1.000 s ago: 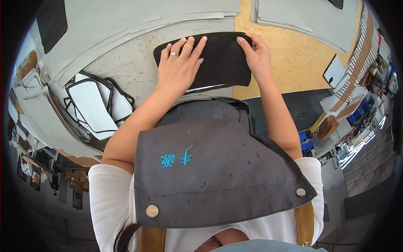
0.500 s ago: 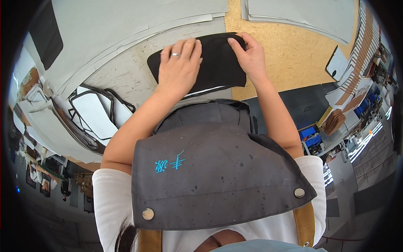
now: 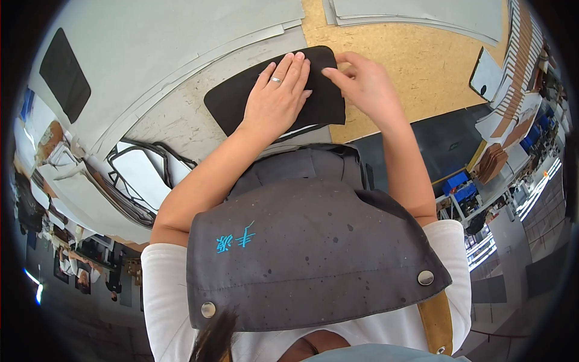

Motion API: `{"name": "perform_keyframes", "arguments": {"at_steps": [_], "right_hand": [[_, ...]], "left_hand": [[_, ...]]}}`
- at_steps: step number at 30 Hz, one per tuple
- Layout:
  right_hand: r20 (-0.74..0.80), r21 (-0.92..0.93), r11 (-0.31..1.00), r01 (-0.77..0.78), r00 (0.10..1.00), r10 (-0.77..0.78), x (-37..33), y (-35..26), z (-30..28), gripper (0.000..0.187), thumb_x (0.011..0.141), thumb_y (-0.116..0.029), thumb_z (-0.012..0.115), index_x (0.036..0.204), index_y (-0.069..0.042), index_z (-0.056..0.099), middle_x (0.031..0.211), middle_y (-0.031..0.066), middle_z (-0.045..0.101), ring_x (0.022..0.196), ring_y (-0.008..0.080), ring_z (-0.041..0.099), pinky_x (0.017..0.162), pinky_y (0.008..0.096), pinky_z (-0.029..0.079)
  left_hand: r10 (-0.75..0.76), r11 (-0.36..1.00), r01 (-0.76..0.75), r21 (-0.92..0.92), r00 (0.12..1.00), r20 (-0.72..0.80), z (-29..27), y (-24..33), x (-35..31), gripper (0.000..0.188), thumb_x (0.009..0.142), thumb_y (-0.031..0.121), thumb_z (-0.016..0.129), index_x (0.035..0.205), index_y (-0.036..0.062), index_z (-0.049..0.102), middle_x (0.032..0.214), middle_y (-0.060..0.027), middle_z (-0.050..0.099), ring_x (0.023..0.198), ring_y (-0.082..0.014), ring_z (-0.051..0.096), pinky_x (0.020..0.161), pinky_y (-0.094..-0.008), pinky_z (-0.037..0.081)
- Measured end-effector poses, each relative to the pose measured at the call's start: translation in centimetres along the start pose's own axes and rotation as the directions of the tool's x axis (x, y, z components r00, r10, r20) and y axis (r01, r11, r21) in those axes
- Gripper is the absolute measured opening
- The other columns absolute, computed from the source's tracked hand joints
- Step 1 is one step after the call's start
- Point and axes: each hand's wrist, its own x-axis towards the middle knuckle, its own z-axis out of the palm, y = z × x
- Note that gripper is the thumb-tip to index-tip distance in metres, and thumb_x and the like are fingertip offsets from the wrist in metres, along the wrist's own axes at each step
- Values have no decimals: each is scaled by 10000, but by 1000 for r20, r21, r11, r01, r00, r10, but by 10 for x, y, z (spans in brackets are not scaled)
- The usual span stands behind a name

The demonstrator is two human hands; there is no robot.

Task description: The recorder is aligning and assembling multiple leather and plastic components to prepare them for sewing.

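A black sheet-like panel (image 3: 235,96) with rounded corners lies on the work table near its front edge. My left hand (image 3: 277,93), with a ring on one finger, rests flat across its middle, fingers stretched out. At the panel's right edge is my right hand (image 3: 371,87). Its thumb tip overlaps the panel's surface, while the index finger is just beyond the edge, apart from the thumb. A thin white edge shows under the panel's lower side.
Large grey sheets (image 3: 181,36) are stacked across the back left, with another black panel (image 3: 65,75) on them. More grey sheets (image 3: 416,15) lie at the back right on a yellowish board (image 3: 416,72). Black-edged white pieces (image 3: 142,172) sit left of my left forearm.
My left hand has slid right across the panel and flattened. My right hand has loosened from the panel's upper right corner and shifted slightly right and down.
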Motion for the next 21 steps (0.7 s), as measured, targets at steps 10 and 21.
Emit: {"name": "perform_keyframes", "arguments": {"at_steps": [10, 21], "right_hand": [[-150, 729, 685, 7, 978, 149, 9, 38, 43, 152, 890, -169, 571, 864, -19, 578, 638, -55, 502, 551, 4, 405, 472, 170, 309], [-266, 615, 787, 57, 954, 138, 10, 28, 41, 176, 842, -157, 595, 757, -6, 564, 540, 23, 509, 495, 74, 421, 471, 245, 351]], "left_hand": [[27, 999, -26, 24, 999, -34, -3, 1, 8, 506, 829, 269, 580, 1285, 90, 454, 1235, -47, 500, 1135, -191, 463, 855, -316, 388], [23, 982, -27, 185, 999, 23, -3, 2, 19, 518, 831, 308, 574, 1318, 190, 442, 1135, -22, 533, 961, -190, 496, 752, -326, 360]]}}
